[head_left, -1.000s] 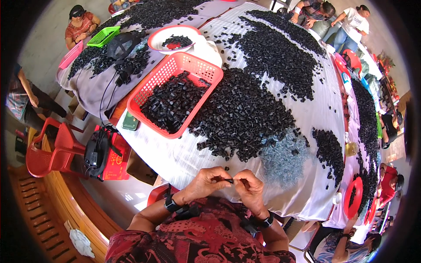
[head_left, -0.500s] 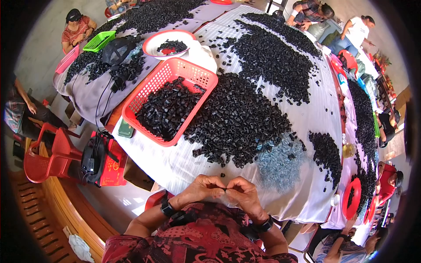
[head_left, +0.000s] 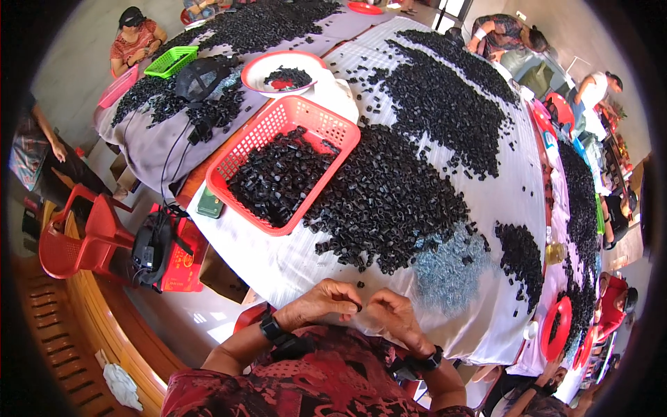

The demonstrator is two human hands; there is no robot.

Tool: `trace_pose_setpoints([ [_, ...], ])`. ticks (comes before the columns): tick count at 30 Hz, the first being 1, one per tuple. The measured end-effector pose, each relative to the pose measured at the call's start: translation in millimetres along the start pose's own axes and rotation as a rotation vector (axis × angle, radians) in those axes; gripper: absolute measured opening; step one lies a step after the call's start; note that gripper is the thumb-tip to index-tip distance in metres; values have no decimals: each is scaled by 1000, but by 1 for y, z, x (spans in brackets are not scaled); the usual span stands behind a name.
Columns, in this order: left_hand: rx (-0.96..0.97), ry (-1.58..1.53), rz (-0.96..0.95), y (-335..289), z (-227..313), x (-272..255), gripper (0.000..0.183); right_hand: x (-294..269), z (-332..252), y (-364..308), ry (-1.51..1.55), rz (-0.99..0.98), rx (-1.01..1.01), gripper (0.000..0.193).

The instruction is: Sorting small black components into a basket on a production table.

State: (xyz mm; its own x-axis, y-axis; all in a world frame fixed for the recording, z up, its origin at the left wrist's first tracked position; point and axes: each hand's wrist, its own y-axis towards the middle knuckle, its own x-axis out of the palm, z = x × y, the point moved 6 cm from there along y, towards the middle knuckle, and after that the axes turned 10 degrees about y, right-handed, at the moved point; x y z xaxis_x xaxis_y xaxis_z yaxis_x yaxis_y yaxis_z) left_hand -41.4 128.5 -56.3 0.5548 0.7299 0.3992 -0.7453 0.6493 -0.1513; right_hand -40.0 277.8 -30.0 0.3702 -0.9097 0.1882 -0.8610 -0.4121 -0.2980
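Both my hands are close together over the near edge of the white-covered table [head_left: 292,260]. Pinched in the fingertips of my left hand [head_left: 321,303] is a small black plastic part [head_left: 358,307]. My right hand [head_left: 393,314] is a short gap to the right, fingers curled in; whatever it may hold is too small to make out. A large heap of black plastic parts [head_left: 389,194] lies just beyond my hands. Against its right front edge spreads a pile of small clear parts [head_left: 451,271]. One loose black part [head_left: 360,284] lies just past my fingers.
A red plastic basket [head_left: 217,165] of black parts stands left of the heap, beside a green box-like item [head_left: 210,203]. Behind it is a red-rimmed white basin [head_left: 254,75]. Red chairs [head_left: 90,243] stand at left. Several people sit or stand around the tables.
My hands, which met fingertip to fingertip, have drawn apart, the black part staying in the left one. The whole view has shifted slightly.
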Motion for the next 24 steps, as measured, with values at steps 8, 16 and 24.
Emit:
trace_pose_setpoints([
  [8, 72, -210, 21, 11, -13, -34, 15, 0, -69, 59, -567, 121, -507, 8],
  [16, 84, -140, -71, 14, -10, -27, 15, 1, -61, 119, -764, 146, -647, 16],
  [24, 80, -107, -86, 17, -12, -28, 15, 16, -52, 134, -917, 136, -592, 30],
])
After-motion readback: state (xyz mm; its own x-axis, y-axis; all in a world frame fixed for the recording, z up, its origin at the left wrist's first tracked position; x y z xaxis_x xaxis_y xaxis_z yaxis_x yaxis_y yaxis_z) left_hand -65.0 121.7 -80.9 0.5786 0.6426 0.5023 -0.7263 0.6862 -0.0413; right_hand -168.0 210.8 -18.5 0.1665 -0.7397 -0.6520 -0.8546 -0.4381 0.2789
